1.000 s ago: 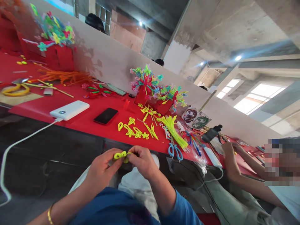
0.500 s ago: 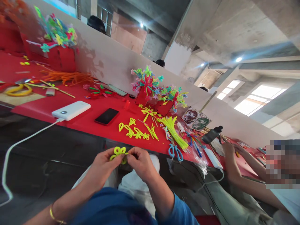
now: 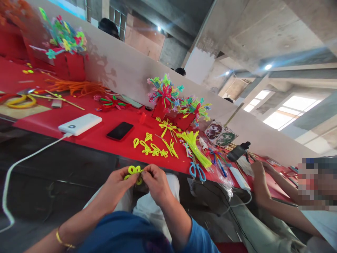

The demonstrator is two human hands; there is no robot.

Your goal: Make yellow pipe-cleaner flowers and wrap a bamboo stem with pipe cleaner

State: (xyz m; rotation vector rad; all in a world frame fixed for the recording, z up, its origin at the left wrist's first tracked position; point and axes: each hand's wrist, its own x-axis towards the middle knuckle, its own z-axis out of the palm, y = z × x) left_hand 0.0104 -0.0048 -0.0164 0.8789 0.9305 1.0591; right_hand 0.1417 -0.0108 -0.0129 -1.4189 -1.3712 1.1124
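While the red table [image 3: 126, 149] slants across, left hand [image 3: 118, 181] and right hand [image 3: 158, 184] meet just off its near edge, both pinching a yellow flower [image 3: 134, 170], the left apparently steadying it; loose yellow flowers [image 3: 155, 152] lie near that edge, seemingly for easy reach.

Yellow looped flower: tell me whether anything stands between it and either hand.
Nothing visible does. The left hand and right hand both pinch the yellow looped flower directly; the blue-handled scissors lie off to the right.
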